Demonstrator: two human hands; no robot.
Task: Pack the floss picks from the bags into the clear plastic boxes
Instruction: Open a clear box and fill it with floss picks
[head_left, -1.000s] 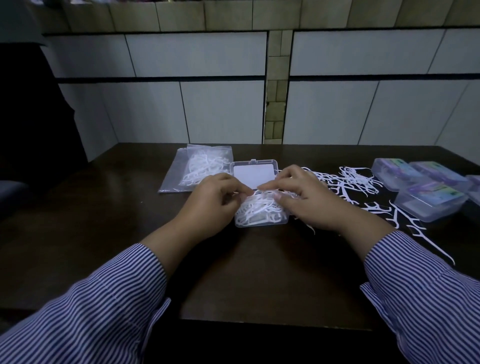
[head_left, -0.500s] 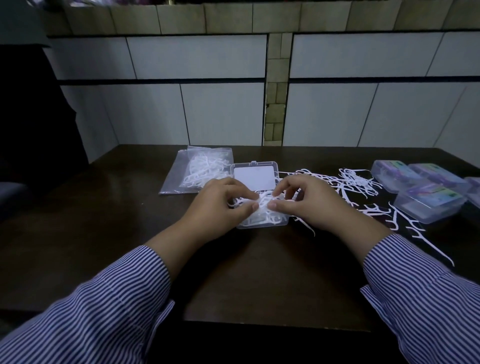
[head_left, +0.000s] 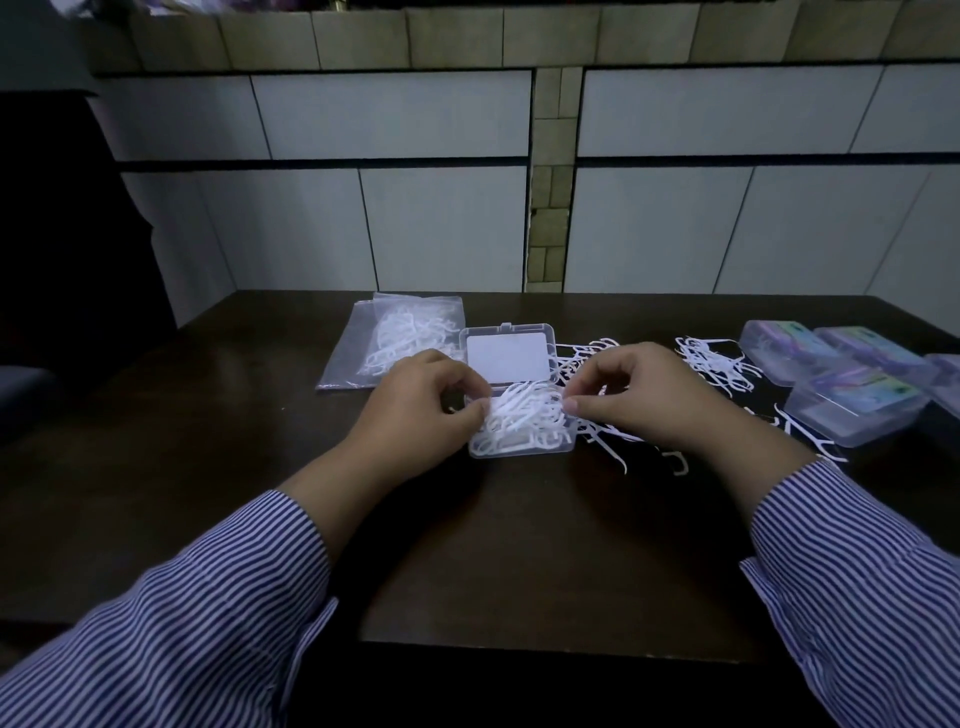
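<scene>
An open clear plastic box (head_left: 524, 451) sits mid-table, its lid (head_left: 506, 356) laid back flat with a white card in it. White floss picks (head_left: 524, 421) fill its tray in a heap. My left hand (head_left: 421, 410) is at the tray's left edge, thumb and fingers pinching picks there. My right hand (head_left: 654, 400) is at the right edge, fingertips pinched on picks at the rim. Loose floss picks (head_left: 711, 364) lie scattered to the right. A clear bag (head_left: 395, 338) with more picks lies behind my left hand.
Several closed clear boxes (head_left: 852, 410) with coloured labels stand at the table's right end. A white tiled wall (head_left: 447, 228) rises right behind the dark wooden table (head_left: 519, 545). A dark object (head_left: 72, 223) stands at the far left.
Both hands have drawn apart from the middle of the heap to the tray's left and right edges, uncovering the picks.
</scene>
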